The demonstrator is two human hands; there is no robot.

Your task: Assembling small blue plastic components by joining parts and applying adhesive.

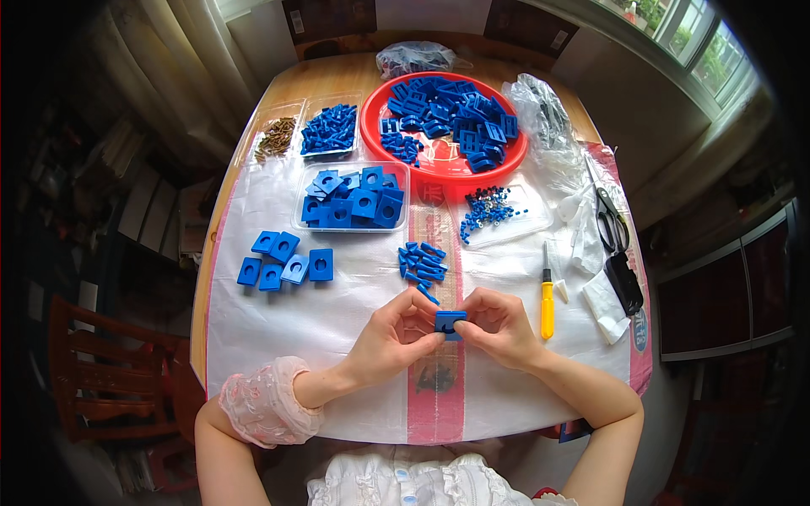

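Between my two hands, above the pink stripe of the table cover, is a blue square plastic piece (450,323) with a round hole. My left hand (403,327) pinches its left edge. The fingers of my right hand (499,327) close on its right side, thumb on the face. Just beyond my fingertips lies a loose pile of small narrow blue plastic parts (422,263). Several blue square pieces with holes (283,260) rest on the cover to the left. More of these squares fill a clear plastic box (396,229) behind them.
At the back, a red round tray (439,170) holds many blue parts. Left of it are containers of narrow blue parts (329,129) and brownish metal pins (276,137). Small blue bits (488,209) lie on a clear lid. A yellow-handled screwdriver (548,308) and black scissors (612,221) lie right.
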